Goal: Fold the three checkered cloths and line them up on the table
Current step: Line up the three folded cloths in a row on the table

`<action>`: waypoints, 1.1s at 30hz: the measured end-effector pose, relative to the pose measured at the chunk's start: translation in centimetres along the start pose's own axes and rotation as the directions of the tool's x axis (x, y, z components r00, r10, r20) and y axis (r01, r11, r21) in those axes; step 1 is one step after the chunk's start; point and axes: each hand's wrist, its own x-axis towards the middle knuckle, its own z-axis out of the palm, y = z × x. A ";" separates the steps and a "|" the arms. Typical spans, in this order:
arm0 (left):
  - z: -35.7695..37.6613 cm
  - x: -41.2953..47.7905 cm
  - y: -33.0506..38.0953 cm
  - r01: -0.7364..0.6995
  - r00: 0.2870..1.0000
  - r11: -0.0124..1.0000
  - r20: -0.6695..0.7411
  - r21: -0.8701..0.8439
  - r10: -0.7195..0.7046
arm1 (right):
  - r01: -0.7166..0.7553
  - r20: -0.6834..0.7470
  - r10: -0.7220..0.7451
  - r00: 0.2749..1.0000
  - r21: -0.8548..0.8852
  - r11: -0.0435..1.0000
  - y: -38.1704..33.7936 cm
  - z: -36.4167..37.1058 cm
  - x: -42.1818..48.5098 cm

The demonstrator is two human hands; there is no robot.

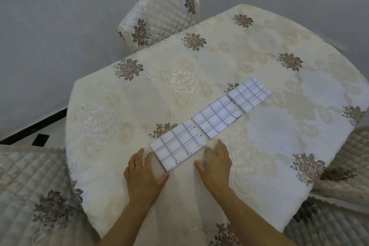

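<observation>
three folded cloths showing white with thin dark grey check lines: near cloth [178, 144], middle cloth [216, 119], far cloth [249, 94]; tablecloth [123, 110] showing cream with pale scroll damask and brown flower clusters; chair cover [159, 20] showing quilted cream-white with the same brown flowers; wall [60, 16] reading plain grey

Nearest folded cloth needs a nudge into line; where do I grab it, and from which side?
Pinch the nearest folded cloth at its near corner, coming from the person's side: the stacked layers show there, beside the left hand, and the far edge sits close to the middle cloth.
</observation>
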 end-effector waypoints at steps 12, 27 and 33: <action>-2.7 5.1 0.7 0.108 0.990 0.994 0.091 -0.019 -0.106 | -0.050 -0.001 0.050 0.999 -0.004 0.999 1.0 -0.6 1.7; -2.9 7.0 0.5 0.045 0.993 0.999 0.111 -0.013 -0.043 | -0.038 0.015 0.037 0.999 0.065 0.997 0.3 -0.3 2.1; -2.5 6.8 0.1 0.040 0.996 0.999 0.080 -0.020 -0.039 | -0.034 0.010 0.033 0.999 0.083 0.996 0.3 -0.1 1.7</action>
